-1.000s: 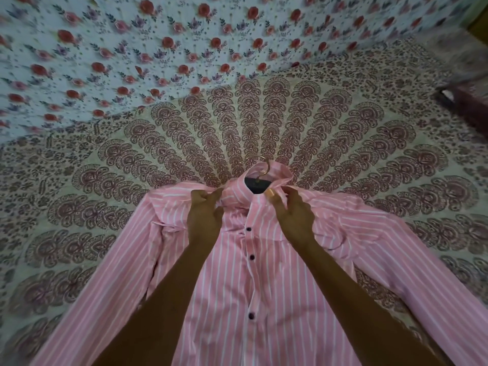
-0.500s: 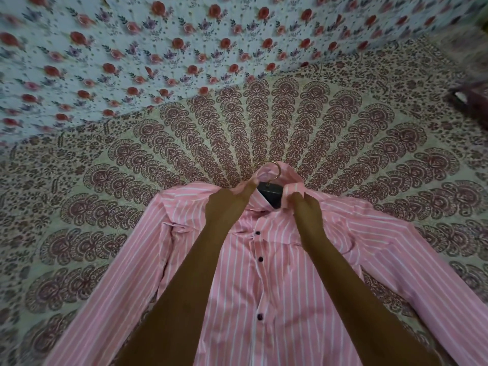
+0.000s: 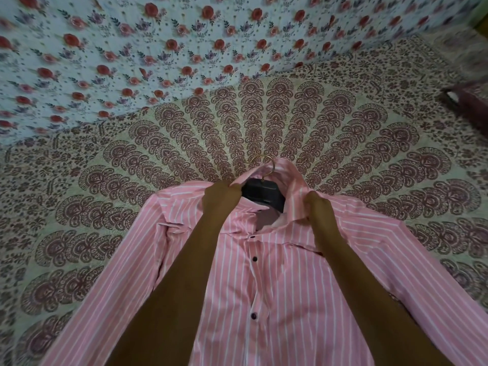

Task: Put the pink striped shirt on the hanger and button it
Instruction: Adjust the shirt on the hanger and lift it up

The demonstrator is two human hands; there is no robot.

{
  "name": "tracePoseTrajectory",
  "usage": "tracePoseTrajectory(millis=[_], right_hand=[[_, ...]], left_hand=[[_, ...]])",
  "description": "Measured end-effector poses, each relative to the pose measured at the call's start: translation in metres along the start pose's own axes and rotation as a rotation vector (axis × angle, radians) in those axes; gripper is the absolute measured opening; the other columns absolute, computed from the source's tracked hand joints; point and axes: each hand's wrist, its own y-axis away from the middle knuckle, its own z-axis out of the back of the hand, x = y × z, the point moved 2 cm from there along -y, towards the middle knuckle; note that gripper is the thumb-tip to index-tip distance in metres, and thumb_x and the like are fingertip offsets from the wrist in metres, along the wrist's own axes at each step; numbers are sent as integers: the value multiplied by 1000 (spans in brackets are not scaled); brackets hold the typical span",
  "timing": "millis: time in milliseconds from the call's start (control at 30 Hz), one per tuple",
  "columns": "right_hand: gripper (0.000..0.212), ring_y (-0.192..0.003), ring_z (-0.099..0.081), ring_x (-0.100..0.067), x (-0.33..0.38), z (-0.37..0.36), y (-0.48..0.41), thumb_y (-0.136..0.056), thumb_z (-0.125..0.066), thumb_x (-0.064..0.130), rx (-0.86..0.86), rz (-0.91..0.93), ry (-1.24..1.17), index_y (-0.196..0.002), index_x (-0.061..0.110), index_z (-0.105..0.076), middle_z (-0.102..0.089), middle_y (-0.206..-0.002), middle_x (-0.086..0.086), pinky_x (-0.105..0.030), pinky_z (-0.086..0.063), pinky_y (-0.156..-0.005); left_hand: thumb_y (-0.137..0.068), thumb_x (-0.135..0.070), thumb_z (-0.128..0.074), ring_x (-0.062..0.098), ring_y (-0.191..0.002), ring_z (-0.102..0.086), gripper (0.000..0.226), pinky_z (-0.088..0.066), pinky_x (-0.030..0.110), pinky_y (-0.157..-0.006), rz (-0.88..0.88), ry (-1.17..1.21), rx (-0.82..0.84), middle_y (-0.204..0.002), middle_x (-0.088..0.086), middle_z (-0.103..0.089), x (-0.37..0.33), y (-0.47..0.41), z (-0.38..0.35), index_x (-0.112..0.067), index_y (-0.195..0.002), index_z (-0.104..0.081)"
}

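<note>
Gripping the collar (image 3: 286, 173) on both sides of the hanger (image 3: 264, 194), you hold the neck of the pink striped shirt (image 3: 290, 286) spread apart. Your left hand (image 3: 220, 199) is just left of the hanger, its fingers curled round the collar edge. Your right hand (image 3: 318, 210) is just right of the hanger, clamped on a fold of cloth at the shoulder. I think this grip serves to pull the cloth outward, so that the shoulders sit evenly on the hanger's arms, which are hidden inside the shirt.

Only the black middle part of the hanger shows in the open neck. Its metal hook (image 3: 266, 165) comes out beyond the collar, on the side far from you. From the hanger the shirt stretches toward you, front up, on the patterned bedsheet (image 3: 343, 154). It probably lies flat so that both hands are free.

Below the hanger, dark buttons (image 3: 254, 259) run down the front. They seem fastened, but the neck just under the hanger is open, so the topmost button is probably what remains.

No brand, label or writing can be read anywhere.
</note>
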Motion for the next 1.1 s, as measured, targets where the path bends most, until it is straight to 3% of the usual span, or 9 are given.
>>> tracePoseTrajectory(millis=[133,200,333,400,467,567,700,833,1100], right_hand=[[24,-56,-45,-15,3,7,-2,-88,-58,14,-2,47,-63,-66,11,-48,-47,-62,-2,-17,-39,-42],[15,-73,-49,-17,9,5,-6,-84,-61,8,-33,128,17,-92,11,-50,-51,-86,0,-23,-42,-57],[70,-121,-38,-15,30,-6,-20,-82,-64,7,98,318,238,-141,16,-28,-39,-136,-1,-32,-37,-100],[50,-111,-46,-12,41,-16,-27,-85,-62,11,205,390,381,-132,14,-45,-51,-123,1,-26,-37,-93],[14,-84,-54,-19,50,-22,-32,-88,-56,12,241,473,613,-98,5,-63,-60,-88,-6,-27,-37,-71],[37,-52,-36,-16,61,-20,-39,-90,-53,9,246,498,668,-55,11,-45,-38,-52,-1,-27,-24,-54],[21,-40,-35,-7,63,-10,-44,-87,-60,10,343,198,329,-68,1,-63,-43,-45,1,-16,-26,-44],[18,-38,-36,-8,60,-9,-46,-84,-64,14,387,49,339,-69,5,-65,-45,-42,0,-17,-28,-47],[29,-62,-44,-16,45,-6,-34,-90,-51,6,303,176,445,-64,18,-49,-47,-63,-2,-26,-36,-61]], left_hand=[[-80,-18,-47,34,-102,-55,26,-40,29,-75,7,6,15,-108,17,-61,1,6,5,-12,-101,-61],[-82,-10,-50,35,-105,-56,33,-44,32,-81,13,-6,-9,-112,17,-62,2,7,7,-11,-112,-61],[-83,-10,-52,36,-96,-59,19,-42,30,-72,-28,-12,-14,-99,18,-64,5,9,6,-9,-99,-64],[-87,-20,-54,36,-96,-59,16,-38,29,-70,-44,-8,-2,-97,18,-65,8,10,7,-9,-91,-64],[-89,-32,-52,35,-96,-59,30,-39,30,-71,-43,15,19,-98,19,-65,10,10,9,-4,-93,-64],[-91,-36,-50,35,-98,-59,42,-45,35,-80,-32,99,44,-102,24,-64,12,11,14,3,-96,-64],[-90,-33,-51,31,-93,-59,28,-48,39,-88,32,258,86,-95,18,-61,18,9,18,-7,-83,-61],[-87,-25,-53,20,-69,-48,20,-39,29,-68,67,320,151,-69,3,-52,22,6,25,-14,-71,-60],[-79,-15,-60,17,-64,-38,18,-26,23,-58,32,426,209,-67,5,-43,20,2,36,-14,-65,-49]])
